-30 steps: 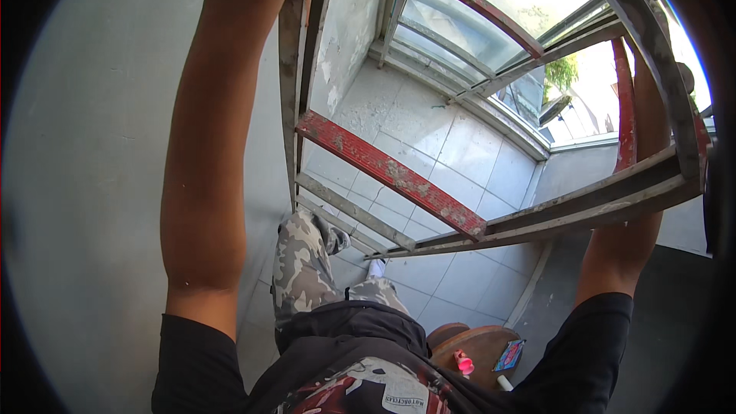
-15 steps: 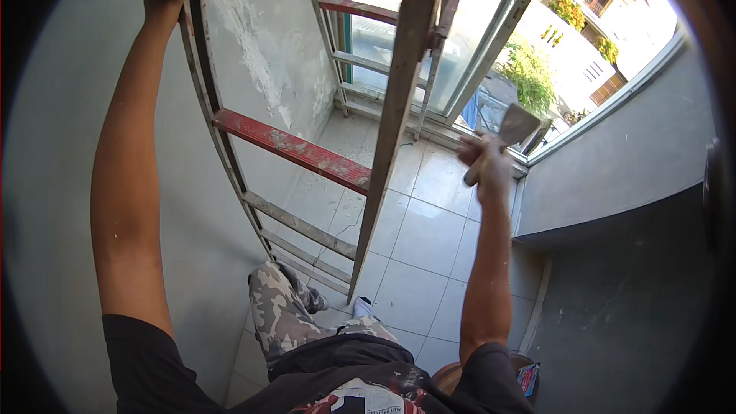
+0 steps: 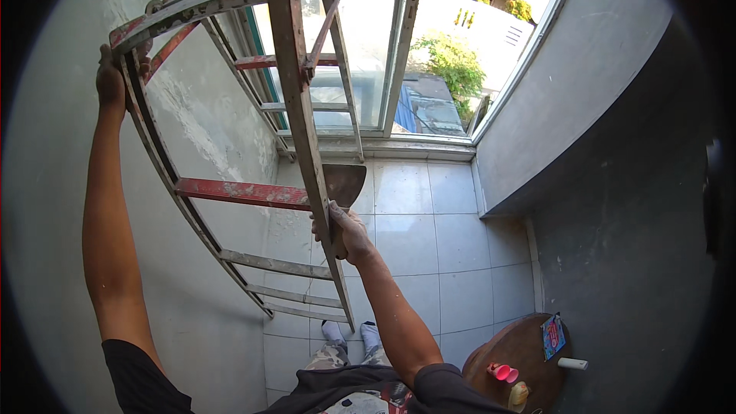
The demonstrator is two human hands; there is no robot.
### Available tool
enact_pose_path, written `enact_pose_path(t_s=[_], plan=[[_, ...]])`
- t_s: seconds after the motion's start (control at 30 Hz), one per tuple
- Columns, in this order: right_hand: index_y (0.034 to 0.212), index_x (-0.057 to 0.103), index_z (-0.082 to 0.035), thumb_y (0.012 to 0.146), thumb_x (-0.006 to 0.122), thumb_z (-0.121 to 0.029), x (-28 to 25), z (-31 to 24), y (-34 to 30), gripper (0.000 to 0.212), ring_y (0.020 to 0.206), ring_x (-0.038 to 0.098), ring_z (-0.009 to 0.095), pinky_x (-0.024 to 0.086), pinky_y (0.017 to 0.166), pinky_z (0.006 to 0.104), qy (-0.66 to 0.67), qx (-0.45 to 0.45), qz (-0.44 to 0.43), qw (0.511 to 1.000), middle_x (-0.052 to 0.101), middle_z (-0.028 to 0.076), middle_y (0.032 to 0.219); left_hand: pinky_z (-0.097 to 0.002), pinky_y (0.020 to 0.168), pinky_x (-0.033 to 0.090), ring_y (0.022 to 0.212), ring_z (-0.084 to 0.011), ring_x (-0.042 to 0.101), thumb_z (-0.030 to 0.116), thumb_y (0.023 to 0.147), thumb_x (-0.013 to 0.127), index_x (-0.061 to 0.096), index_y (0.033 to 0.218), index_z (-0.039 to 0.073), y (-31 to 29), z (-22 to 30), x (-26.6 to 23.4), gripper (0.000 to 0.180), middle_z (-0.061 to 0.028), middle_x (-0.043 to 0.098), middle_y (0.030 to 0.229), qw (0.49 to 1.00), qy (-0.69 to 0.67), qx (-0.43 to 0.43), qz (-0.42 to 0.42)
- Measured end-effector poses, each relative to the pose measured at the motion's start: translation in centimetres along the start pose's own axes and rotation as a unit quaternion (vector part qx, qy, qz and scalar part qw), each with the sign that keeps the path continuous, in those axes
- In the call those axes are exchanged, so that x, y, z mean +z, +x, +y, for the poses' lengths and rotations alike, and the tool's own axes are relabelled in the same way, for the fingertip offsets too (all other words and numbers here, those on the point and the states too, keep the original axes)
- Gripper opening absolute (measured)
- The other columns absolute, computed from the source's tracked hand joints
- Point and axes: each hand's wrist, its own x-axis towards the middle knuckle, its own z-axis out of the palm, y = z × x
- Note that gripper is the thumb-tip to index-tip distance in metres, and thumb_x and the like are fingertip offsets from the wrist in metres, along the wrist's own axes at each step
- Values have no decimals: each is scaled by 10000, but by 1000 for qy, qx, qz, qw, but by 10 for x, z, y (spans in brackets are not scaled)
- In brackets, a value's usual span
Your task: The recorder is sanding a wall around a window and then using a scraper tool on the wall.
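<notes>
A worn metal stepladder (image 3: 241, 192) with red treads and grey lower bars stands in front of me. My left hand (image 3: 113, 83) is closed round its left rail near the top, the fingers partly behind the rail. Lower down, my right hand (image 3: 349, 234) grips the right rail just beside a red tread. That same hand holds a broad-bladed scraper (image 3: 346, 183), its dark blade pointing up behind the rail and its handle mostly hidden by the palm.
Patchy plaster shows on the grey wall (image 3: 54, 207) at the left. A window (image 3: 337, 111) lies beyond the ladder. At the lower right, a round brown table (image 3: 491, 345) carries pink items, a colourful packet (image 3: 552, 336) and a white object (image 3: 573, 363). Tiles (image 3: 406, 241) cover the floor.
My right hand has come down and left with the scraper and taken hold of the ladder's right rail. The view has shifted, bringing the ladder's top and the round table into sight.
</notes>
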Motion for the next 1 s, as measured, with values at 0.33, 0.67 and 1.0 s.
enact_pose_path(t_s=[0.33,0.67,1.0], plan=[[973,633,6,1020,558,-436,28,-19,-1,450,645,606,163,509,595,305,-41,-31,172,984,650,101,799,-290,545,512,549,-173,594,522,1077,219,624,1085,-9,-3,-12,0,668,-120,631,726,998,-50,-3,-41],[1071,599,-15,1037,518,-359,5,-35,0,355,734,617,225,513,619,362,-63,-87,187,976,655,131,882,-304,364,482,393,-173,560,537,1065,257,613,898,33,11,-36,32,639,-63,557,562,993,-109,48,-22],[986,602,-38,1028,494,-402,23,-34,-11,383,686,569,221,483,669,383,-128,-100,238,957,598,111,821,-340,385,496,381,-206,592,553,1062,214,527,707,45,25,-46,52,694,-65,484,452,993,-81,47,-70]])
